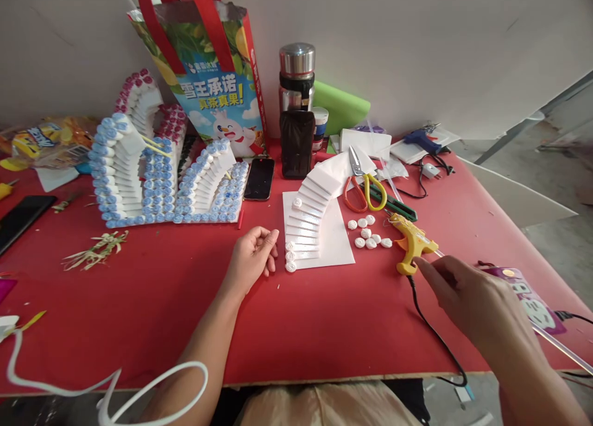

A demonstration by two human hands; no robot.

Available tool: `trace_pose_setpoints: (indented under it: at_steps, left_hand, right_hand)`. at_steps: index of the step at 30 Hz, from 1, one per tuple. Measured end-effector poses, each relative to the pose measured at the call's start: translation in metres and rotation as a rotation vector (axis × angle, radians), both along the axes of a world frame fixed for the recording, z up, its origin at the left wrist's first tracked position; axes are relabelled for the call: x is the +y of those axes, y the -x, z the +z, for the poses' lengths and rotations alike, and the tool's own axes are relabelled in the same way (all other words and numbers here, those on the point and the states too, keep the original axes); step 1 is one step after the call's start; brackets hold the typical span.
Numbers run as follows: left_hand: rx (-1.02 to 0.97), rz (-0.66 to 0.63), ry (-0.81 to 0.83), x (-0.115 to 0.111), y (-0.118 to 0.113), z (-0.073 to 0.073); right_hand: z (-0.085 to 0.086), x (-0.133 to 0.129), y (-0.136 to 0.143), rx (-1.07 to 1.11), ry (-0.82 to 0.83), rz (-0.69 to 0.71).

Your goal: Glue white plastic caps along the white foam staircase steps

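My left hand (254,256) rests on the table with curled fingers, thumb against index finger, and nothing visible in it. Just right of it, a curved row of white strips (303,225) lies on a white sheet (337,244); small white rosettes (290,256) sit along its left edge. Several loose white rosettes (365,233) lie to the right. My right hand (472,296) is closed at the handle of a yellow glue gun (414,241), its fingertips on the handle and the other fingers partly hidden. A clear glue stick runs behind this hand.
Scissors (365,188) and a green cutter (401,208) lie behind the rosettes. Blue-and-white shapes (160,185), a phone (259,179), a shopping bag (217,86) and a steel flask (297,68) stand or lie farther back. A black cord (433,327) trails over the front edge.
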State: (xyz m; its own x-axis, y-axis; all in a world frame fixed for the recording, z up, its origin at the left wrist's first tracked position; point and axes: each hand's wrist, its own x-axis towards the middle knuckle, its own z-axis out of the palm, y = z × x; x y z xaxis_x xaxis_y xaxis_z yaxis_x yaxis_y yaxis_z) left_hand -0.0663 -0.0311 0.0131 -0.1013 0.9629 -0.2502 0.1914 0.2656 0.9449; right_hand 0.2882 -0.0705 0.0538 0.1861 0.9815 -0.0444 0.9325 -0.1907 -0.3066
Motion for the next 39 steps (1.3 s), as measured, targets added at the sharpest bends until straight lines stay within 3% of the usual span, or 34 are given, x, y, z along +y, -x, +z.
trace_pose_setpoints:
  at_steps: [5, 8, 10, 13, 16, 22, 25, 30, 33, 39]
  left_hand:
    - [0.399, 0.095, -0.318, -0.008, -0.018, 0.023]
    - [0.473, -0.122, -0.443, -0.005, -0.042, 0.040]
    - [0.485, -0.277, -0.481, 0.001, -0.064, 0.043]
    - [0.506, -0.413, -0.469, 0.013, -0.098, 0.037]
    - [0.537, -0.451, -0.464, 0.024, -0.124, 0.025]
    - [0.554, -0.430, -0.477, 0.041, -0.143, 0.013]
    - [0.563, -0.471, -0.483, 0.045, -0.147, 0.012]
    - [0.628, -0.461, -0.506, 0.048, -0.154, 0.007]
    - [0.743, -0.475, -0.496, 0.048, -0.158, 0.006]
    - [0.908, -0.493, -0.480, 0.046, -0.168, 0.010]
  right_hand:
    - [-0.023, 0.008, -0.008, -0.131, 0.088, -0.169]
    - [-0.029, 0.020, -0.004, -0.107, 0.152, -0.192]
    - [-0.029, 0.027, 0.000, -0.087, 0.170, -0.195]
    - [-0.027, 0.037, 0.003, -0.076, 0.203, -0.172]
    - [-0.027, 0.045, 0.005, -0.070, 0.221, -0.188]
    - [-0.029, 0.048, 0.001, -0.030, 0.148, -0.231]
    - [-0.028, 0.042, -0.005, 0.224, 0.120, -0.305]
    - [-0.030, 0.032, -0.014, 0.983, 0.087, -0.483]
    - [-0.031, 0.029, -0.019, 1.179, 0.060, -0.509]
    - [-0.032, 0.028, -0.017, 1.502, 0.050, -0.434]
